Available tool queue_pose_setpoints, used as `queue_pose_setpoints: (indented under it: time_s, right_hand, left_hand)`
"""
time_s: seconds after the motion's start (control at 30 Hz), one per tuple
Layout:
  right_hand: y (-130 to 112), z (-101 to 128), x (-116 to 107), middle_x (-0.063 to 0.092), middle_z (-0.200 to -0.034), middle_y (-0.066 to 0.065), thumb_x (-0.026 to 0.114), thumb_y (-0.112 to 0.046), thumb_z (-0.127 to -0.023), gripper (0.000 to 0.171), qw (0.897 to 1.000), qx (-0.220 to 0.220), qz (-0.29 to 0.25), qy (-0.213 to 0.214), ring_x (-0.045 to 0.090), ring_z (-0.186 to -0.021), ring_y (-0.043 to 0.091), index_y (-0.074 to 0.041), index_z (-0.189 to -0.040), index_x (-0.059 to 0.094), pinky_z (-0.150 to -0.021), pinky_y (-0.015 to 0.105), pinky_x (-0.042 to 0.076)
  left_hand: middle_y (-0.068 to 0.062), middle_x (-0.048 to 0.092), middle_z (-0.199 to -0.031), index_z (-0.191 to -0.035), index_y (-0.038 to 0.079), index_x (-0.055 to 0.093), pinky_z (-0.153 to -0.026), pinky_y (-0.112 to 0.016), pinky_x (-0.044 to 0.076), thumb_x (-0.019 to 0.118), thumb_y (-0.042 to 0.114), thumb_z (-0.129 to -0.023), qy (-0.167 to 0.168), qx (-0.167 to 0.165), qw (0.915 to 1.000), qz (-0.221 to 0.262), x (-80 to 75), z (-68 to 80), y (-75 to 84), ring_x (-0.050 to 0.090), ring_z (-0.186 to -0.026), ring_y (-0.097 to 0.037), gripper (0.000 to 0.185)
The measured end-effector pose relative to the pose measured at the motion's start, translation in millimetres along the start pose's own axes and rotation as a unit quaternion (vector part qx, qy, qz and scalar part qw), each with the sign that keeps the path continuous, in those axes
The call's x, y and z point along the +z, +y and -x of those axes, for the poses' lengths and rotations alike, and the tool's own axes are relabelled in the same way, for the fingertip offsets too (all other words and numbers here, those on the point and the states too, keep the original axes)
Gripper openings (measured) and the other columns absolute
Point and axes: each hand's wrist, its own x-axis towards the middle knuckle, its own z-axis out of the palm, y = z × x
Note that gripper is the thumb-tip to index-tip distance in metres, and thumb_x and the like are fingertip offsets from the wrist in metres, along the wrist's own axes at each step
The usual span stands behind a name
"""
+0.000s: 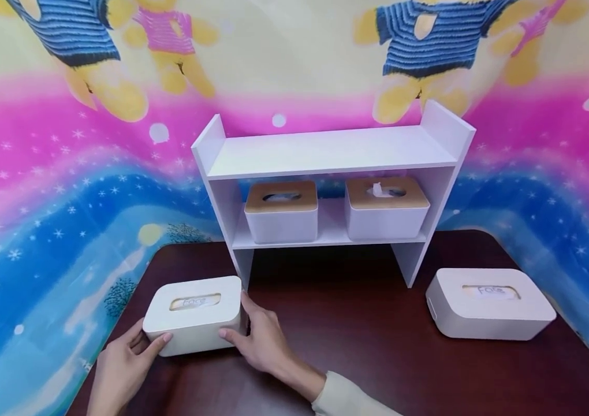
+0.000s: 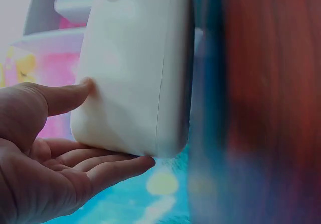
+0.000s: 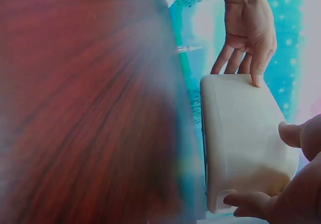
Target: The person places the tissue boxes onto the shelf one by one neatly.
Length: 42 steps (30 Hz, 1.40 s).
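Note:
A white tissue box (image 1: 193, 312) with a slot in its lid sits on the front left of the dark wooden table (image 1: 357, 341). My left hand (image 1: 144, 345) grips its left end, thumb on the near side and fingers round the end. My right hand (image 1: 236, 322) grips its right end in the same way. In the left wrist view, the thumb of the left hand (image 2: 75, 148) presses the box (image 2: 135, 68) and the fingers lie under its end. The right wrist view shows the box (image 3: 246, 138) between my right hand (image 3: 281, 184) and my left hand (image 3: 248, 38).
A white two-level shelf (image 1: 325, 153) stands at the back of the table. On its lower level sit two white boxes with wooden lids (image 1: 281, 211) (image 1: 386, 207). A second white tissue box (image 1: 489, 303) lies at the right. A colourful cloth hangs behind.

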Motion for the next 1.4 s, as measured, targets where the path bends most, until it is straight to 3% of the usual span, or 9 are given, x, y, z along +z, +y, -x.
queue_pose_setpoints:
  time_s: [0.3, 0.5, 0.93, 1.03, 1.13, 1.2, 1.27, 1.33, 1.4]
  right_hand:
    - [-3, 24, -39, 0.05, -0.163, 0.017, 0.083, -0.03, -0.097, 0.081, 0.998, -0.007, -0.058, 0.04, 0.056, -0.145, 0.027, 0.002, -0.161, 0.045, -0.101, 0.033, 0.061]
    - [-1, 35, -69, 0.048, -0.164, 0.017, 0.083, -0.027, -0.096, 0.08, 0.993, 0.035, -0.101, 0.049, 0.056, -0.143, 0.028, 0.0, -0.161, 0.044, -0.099, 0.029, 0.06]
    - [5, 40, -118, 0.049, -0.161, 0.02, 0.086, -0.021, -0.091, 0.077, 0.993, 0.036, -0.08, 0.082, 0.06, -0.138, 0.029, 0.0, -0.156, 0.05, -0.098, 0.036, 0.061]
    - [6, 40, -127, 0.051, -0.16, 0.018, 0.086, -0.024, -0.091, 0.076, 0.994, 0.038, -0.052, 0.09, 0.067, -0.126, 0.019, -0.002, -0.156, 0.051, -0.098, 0.036, 0.062]
    - [6, 40, -137, 0.069, -0.142, 0.02, 0.086, -0.028, -0.091, 0.077, 0.994, 0.05, -0.029, 0.09, 0.074, -0.077, 0.002, -0.005, -0.157, 0.051, -0.081, 0.024, 0.063]
    - [6, 40, -143, 0.079, -0.109, 0.016, 0.086, -0.03, -0.091, 0.078, 0.994, 0.059, -0.02, 0.088, 0.051, -0.051, -0.006, -0.008, -0.157, 0.051, -0.062, 0.019, 0.053]
    - [5, 40, -150, 0.072, -0.083, 0.009, 0.086, -0.031, -0.091, 0.078, 0.994, 0.065, -0.014, 0.085, 0.028, -0.043, -0.004, -0.01, -0.158, 0.051, -0.05, 0.021, 0.038]
    - [4, 39, -155, 0.073, -0.085, 0.012, 0.085, -0.031, -0.092, 0.077, 0.994, 0.064, -0.007, 0.084, 0.026, -0.042, -0.004, -0.011, -0.158, 0.051, -0.046, 0.023, 0.033]
    - [3, 38, -159, 0.079, -0.107, 0.018, 0.085, -0.031, -0.092, 0.076, 0.995, 0.057, 0.006, 0.084, 0.03, -0.043, -0.003, -0.011, -0.158, 0.052, -0.048, 0.022, 0.037]
  left_hand:
    - [-0.029, 0.066, -0.136, -0.16, 0.013, 0.051, -0.061, -0.019, 0.06, 0.08, 0.056, -0.094, 0.082, 0.01, 0.9963, 0.025, 11.2, 33.1, 32.4, 0.072, -0.117, -0.043, 0.084]
    - [-0.023, 0.062, -0.145, -0.156, 0.013, 0.056, -0.062, 0.002, 0.047, 0.084, 0.045, -0.093, 0.1, 0.048, 0.9908, 0.078, 26.3, 44.8, 57.1, 0.071, -0.115, -0.037, 0.076]
    - [-0.018, 0.064, -0.146, -0.154, 0.011, 0.057, -0.08, -0.022, 0.063, 0.085, 0.024, -0.095, 0.058, 0.11, 0.9707, 0.206, 47.5, 49.1, 96.2, 0.072, -0.117, -0.027, 0.067]
    - [-0.018, 0.063, -0.146, -0.154, 0.009, 0.057, -0.084, -0.026, 0.064, 0.085, 0.022, -0.095, 0.058, 0.131, 0.9668, 0.211, 49.5, 47.4, 103.3, 0.073, -0.118, -0.028, 0.066]
    - [-0.017, 0.063, -0.147, -0.153, 0.007, 0.058, -0.087, -0.03, 0.063, 0.085, 0.021, -0.095, 0.053, 0.148, 0.9642, 0.214, 50.9, 44.7, 110.2, 0.073, -0.117, -0.026, 0.066]
    - [-0.015, 0.062, -0.149, -0.151, 0.007, 0.059, -0.089, -0.031, 0.062, 0.086, 0.02, -0.094, 0.047, 0.154, 0.9625, 0.218, 51.5, 42.8, 114.5, 0.072, -0.117, -0.023, 0.065]
    - [-0.015, 0.063, -0.148, -0.15, 0.006, 0.06, -0.089, -0.034, 0.062, 0.086, 0.019, -0.094, 0.042, 0.159, 0.9618, 0.219, 51.2, 41.6, 118.2, 0.072, -0.116, -0.021, 0.064]
    - [-0.014, 0.063, -0.147, -0.148, 0.006, 0.061, -0.09, -0.034, 0.062, 0.086, 0.019, -0.093, 0.041, 0.161, 0.9619, 0.217, 50.1, 41.0, 121.2, 0.072, -0.117, -0.02, 0.062]
    - [-0.014, 0.064, -0.146, -0.148, 0.005, 0.061, -0.09, -0.034, 0.062, 0.086, 0.02, -0.093, 0.039, 0.162, 0.9626, 0.213, 48.3, 40.7, 123.9, 0.072, -0.117, -0.019, 0.062]
